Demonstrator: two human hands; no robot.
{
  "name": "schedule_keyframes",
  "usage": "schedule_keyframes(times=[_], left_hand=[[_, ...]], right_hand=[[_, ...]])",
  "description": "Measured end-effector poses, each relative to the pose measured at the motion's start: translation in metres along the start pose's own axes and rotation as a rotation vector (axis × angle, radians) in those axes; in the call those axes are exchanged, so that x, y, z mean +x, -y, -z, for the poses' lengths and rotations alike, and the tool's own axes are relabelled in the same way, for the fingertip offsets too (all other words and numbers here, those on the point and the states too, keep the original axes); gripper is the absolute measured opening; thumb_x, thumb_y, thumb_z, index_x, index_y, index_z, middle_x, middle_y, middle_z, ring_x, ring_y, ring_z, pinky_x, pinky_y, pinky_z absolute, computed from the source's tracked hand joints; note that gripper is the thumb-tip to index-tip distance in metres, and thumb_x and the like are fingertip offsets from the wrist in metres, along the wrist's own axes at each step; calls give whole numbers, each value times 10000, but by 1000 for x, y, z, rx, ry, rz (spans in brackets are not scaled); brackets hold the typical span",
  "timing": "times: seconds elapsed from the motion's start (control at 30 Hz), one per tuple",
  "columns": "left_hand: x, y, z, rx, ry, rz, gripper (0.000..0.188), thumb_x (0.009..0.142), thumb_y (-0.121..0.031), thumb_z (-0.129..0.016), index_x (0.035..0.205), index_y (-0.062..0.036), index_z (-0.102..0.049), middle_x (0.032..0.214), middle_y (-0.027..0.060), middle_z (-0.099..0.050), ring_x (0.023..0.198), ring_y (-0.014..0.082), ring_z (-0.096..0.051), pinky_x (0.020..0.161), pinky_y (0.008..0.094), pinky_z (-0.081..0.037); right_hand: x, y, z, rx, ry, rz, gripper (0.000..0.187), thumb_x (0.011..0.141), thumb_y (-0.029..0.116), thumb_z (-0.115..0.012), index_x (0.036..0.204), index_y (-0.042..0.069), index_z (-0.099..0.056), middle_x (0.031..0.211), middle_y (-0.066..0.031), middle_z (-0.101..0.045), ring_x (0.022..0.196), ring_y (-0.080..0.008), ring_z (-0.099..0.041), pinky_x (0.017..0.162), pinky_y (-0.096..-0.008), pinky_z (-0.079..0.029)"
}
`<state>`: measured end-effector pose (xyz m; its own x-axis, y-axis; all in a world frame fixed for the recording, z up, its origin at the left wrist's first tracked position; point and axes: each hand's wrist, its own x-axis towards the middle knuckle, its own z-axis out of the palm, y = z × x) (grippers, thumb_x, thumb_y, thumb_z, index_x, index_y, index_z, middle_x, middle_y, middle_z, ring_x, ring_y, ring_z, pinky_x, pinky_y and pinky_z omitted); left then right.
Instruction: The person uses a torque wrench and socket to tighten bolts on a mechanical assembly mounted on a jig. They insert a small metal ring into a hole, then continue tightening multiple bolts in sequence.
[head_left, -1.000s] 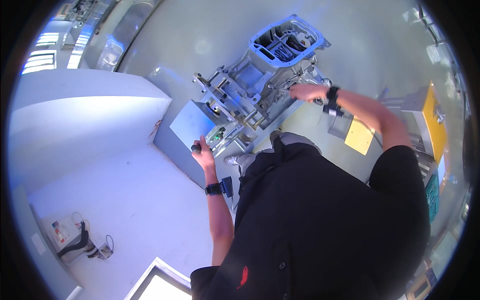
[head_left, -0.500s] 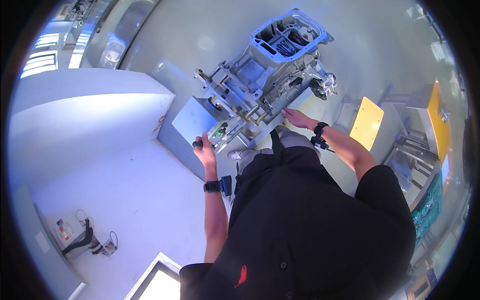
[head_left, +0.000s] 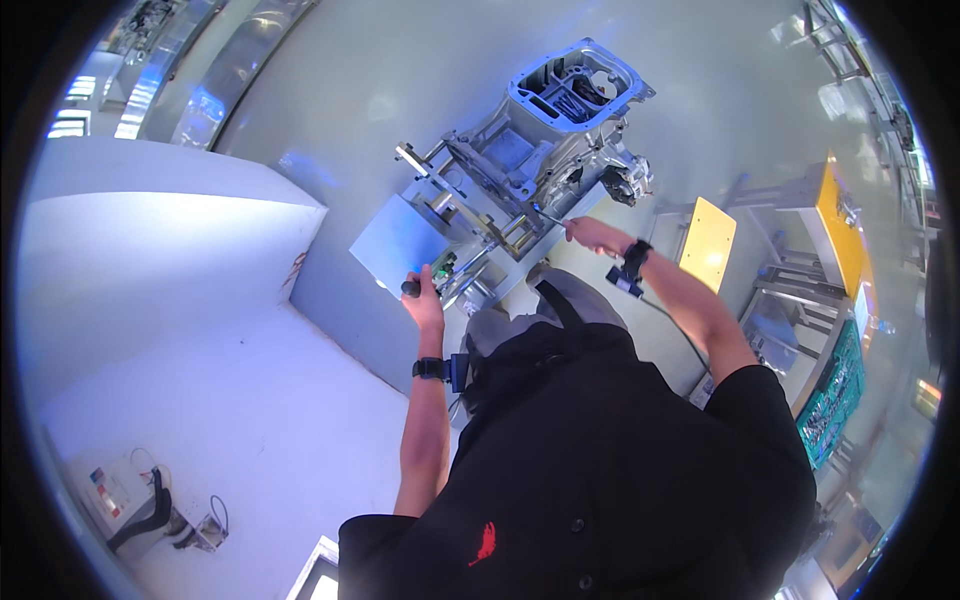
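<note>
A large grey metal engine or gearbox casting (head_left: 515,145) is mounted on a metal stand with clamp bars (head_left: 450,195) in front of me. Its open, flanged box end faces up at the far side. My left hand (head_left: 428,305) is closed around a black handle (head_left: 411,289) at the stand's near left, beside a light blue-grey panel (head_left: 398,240). To the right, my right hand (head_left: 597,235) is closed on the near end of a thin metal rod-like tool (head_left: 549,217). The tool's far end points at the casting's near side; whether it touches is too small to tell.
A yellow-topped stool (head_left: 707,245) stands to my right, with a yellow-edged workbench (head_left: 838,225) and a green tray of small parts (head_left: 833,395) beyond it. At left rises a white partition (head_left: 170,225). Cabled equipment (head_left: 160,510) sits at lower left.
The view has shifted slightly, so the stand and benches sit differently in the picture. Both hands keep their grips, and more of the metal tool shows beyond my right hand.
</note>
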<state>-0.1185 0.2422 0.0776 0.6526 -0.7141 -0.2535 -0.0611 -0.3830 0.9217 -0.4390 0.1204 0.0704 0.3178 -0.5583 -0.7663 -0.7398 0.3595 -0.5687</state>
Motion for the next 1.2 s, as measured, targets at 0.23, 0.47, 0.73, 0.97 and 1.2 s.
schedule_keyframes(times=[0.23, 0.47, 0.73, 0.97, 1.2], left_hand=[[-1, -14, 6, 120, 105, -136, 342, 828, -248, -598, 614, -19, -461, 531, 36, -435, 524, 105, -385, 510, 282, -356], [17, -24, 24, 540, 104, -729, 140, 713, -190, -660, 767, -76, -600, 985, 29, -595, 1046, 265, -475, 909, 432, -316], [30, -50, 26, 803, 519, -804, 408, 667, -261, -650, 1067, -193, -604, 1381, 90, -317, 1302, 289, -226, 1067, 514, -39], [35, -58, 31, 1025, 708, -833, 556, 685, -254, -638, 1222, -231, -494, 1418, 88, -253, 1326, 266, -183, 1081, 480, -40], [36, -49, 32, 1015, 662, -840, 487, 742, -259, -573, 1221, -230, -491, 1413, 60, -272, 1321, 248, -201, 1086, 463, -52]], right_hand=[[8, 95, 47, -876, 234, 17, 424, 877, 305, -401, 588, 4, -476, 485, -74, -450, 423, -200, -483, 424, -328, -387], [17, 81, 44, -99, 361, -157, 307, 875, 250, -464, 672, 20, -482, 555, -22, -474, 442, -121, -472, 383, -280, -398], [62, 32, 14, 409, 413, -154, 241, 927, 248, -401, 835, 36, -469, 525, 56, -275, 390, -36, -236, 337, -211, -190], [46, 33, 21, 237, 346, -111, 348, 939, 290, -344, 1021, -26, -467, 525, 39, -278, 383, -68, -256, 347, -245, -219], [31, 45, 65, -345, 293, 45, 335, 933, 288, -347, 987, -3, -503, 622, -40, -448, 433, -116, -424, 383, -276, -353]])
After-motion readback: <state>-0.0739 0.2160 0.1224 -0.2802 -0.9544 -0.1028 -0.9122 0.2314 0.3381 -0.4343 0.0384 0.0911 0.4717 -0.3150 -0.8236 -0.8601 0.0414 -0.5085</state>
